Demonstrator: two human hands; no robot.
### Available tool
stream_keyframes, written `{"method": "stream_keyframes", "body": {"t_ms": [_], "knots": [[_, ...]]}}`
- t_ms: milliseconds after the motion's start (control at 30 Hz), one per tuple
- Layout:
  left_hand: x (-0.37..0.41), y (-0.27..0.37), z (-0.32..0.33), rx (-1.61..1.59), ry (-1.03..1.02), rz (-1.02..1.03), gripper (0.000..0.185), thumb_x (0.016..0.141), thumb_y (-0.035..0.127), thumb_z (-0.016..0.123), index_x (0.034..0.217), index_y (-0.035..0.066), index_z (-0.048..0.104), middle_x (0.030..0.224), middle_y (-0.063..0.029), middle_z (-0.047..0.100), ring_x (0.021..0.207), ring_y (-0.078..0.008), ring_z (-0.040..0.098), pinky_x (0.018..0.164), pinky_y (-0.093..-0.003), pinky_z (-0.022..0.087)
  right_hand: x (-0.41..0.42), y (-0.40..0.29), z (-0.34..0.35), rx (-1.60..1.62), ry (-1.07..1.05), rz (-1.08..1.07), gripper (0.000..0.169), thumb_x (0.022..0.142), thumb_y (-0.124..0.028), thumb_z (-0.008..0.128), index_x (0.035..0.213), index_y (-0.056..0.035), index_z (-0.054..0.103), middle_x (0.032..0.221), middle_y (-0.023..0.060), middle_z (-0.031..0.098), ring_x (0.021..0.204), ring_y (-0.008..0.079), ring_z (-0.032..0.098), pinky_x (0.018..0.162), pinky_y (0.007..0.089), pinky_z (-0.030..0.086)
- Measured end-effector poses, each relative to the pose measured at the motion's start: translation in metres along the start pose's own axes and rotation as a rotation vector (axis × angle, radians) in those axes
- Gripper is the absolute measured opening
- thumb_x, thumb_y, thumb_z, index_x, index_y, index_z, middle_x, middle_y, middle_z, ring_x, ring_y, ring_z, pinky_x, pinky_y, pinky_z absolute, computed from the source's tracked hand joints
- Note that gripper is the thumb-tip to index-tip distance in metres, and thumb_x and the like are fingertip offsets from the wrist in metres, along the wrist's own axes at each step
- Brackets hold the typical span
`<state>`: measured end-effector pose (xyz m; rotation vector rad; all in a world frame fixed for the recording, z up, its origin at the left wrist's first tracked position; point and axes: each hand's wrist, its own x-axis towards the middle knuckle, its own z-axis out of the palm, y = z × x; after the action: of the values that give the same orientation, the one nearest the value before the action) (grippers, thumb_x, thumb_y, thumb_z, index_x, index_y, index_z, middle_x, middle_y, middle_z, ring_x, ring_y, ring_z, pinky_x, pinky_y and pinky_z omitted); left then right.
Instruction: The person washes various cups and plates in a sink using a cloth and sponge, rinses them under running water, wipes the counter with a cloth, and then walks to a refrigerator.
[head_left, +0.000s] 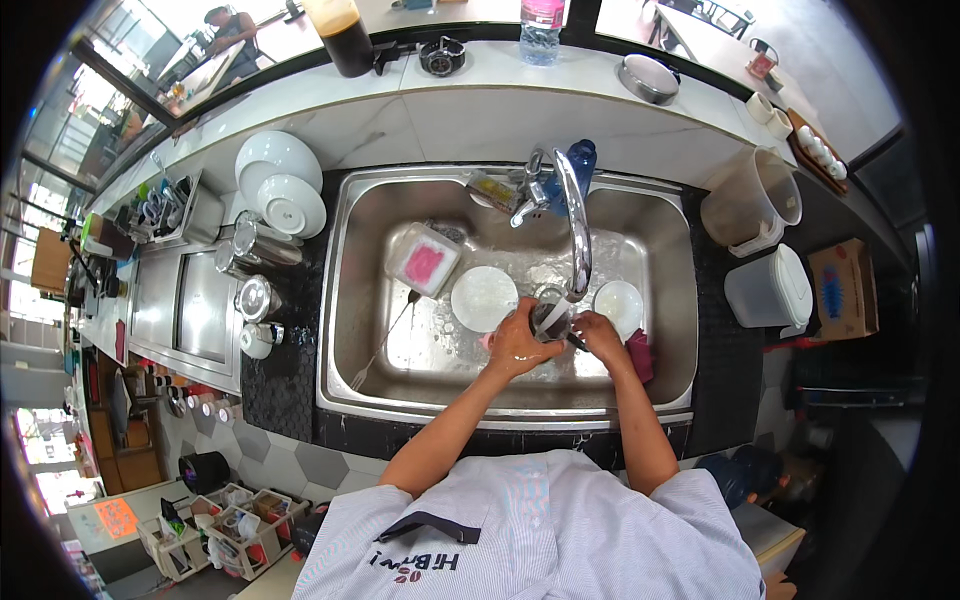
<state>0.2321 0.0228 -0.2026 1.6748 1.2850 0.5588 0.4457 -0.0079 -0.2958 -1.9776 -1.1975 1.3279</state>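
My left hand (519, 343) is wrapped around a clear drinking glass (551, 324) held tilted over the sink. Water from the curved chrome faucet (580, 240) runs into it. My right hand (602, 339) is at the glass's right side, its fingers bent by a dark slim part (577, 343); whether it grips that part is hard to tell. A white plate (484, 298) lies left of the glass, and a small white dish (621, 306) lies behind my right hand. A maroon cloth (640, 355) is beside my right wrist. Something pink (486, 342) is mostly covered by my left hand.
In the steel sink (510, 412) are a plastic container (424, 259) with pink contents and a long fork (361, 377). White bowls (289, 206) and several glasses (259, 296) stand to the left. A blue bottle (581, 159) is behind the faucet; plastic pitchers (757, 289) stand at right.
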Motion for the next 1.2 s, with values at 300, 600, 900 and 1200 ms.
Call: {"method": "stream_keyframes", "body": {"t_ms": [300, 600, 900, 1200], "knots": [[0.011, -0.022, 0.003, -1.389, -0.216, -0.714, 0.056, 0.09, 0.049, 0.056, 0.124, 0.004, 0.054, 0.112, -0.0132, 0.065, 0.099, -0.0267, 0.066, 0.088, -0.0429, 0.053, 0.033, 0.032, 0.073, -0.905, -0.514, -0.605, 0.052, 0.088, -0.045, 0.056, 0.128, -0.0122, 0.056, 0.133, 0.0122, 0.056, 0.116, 0.0309, 0.056, 0.103, 0.043, 0.042], [0.009, -0.023, 0.005, -0.35, 0.024, -0.133, 0.065, 0.067, 0.011, 0.078, 0.124, 0.002, 0.05, 0.115, -0.0128, 0.061, 0.106, -0.0265, 0.061, 0.091, -0.0414, 0.05, 0.041, 0.003, 0.195, -0.787, -0.422, -0.579, 0.051, 0.085, -0.045, 0.059, 0.126, -0.0144, 0.058, 0.127, 0.0116, 0.059, 0.114, 0.0302, 0.058, 0.1, 0.042, 0.044], [0.003, -0.002, -0.01, -0.184, -0.109, 0.323, 0.071, 0.056, 0.009, 0.082, 0.121, 0.005, 0.052, 0.115, -0.0111, 0.055, 0.108, -0.0266, 0.056, 0.095, -0.0342, 0.044, 0.048, 0.032, 0.135, -0.667, -0.474, -0.457, 0.052, 0.082, -0.046, 0.063, 0.124, -0.0166, 0.059, 0.122, 0.011, 0.062, 0.112, 0.0295, 0.059, 0.096, 0.0411, 0.046], [0.021, -0.034, 0.033, -1.001, -0.259, -0.381, 0.059, 0.076, 0.023, 0.075, 0.127, 0.007, 0.05, 0.109, -0.0113, 0.064, 0.102, -0.0232, 0.062, 0.09, -0.0344, 0.049, 0.068, 0.115, 0.068, -0.421, -0.425, -0.381, 0.052, 0.079, -0.046, 0.066, 0.123, -0.0188, 0.061, 0.117, 0.0105, 0.066, 0.11, 0.0288, 0.061, 0.093, 0.0402, 0.047]]}}
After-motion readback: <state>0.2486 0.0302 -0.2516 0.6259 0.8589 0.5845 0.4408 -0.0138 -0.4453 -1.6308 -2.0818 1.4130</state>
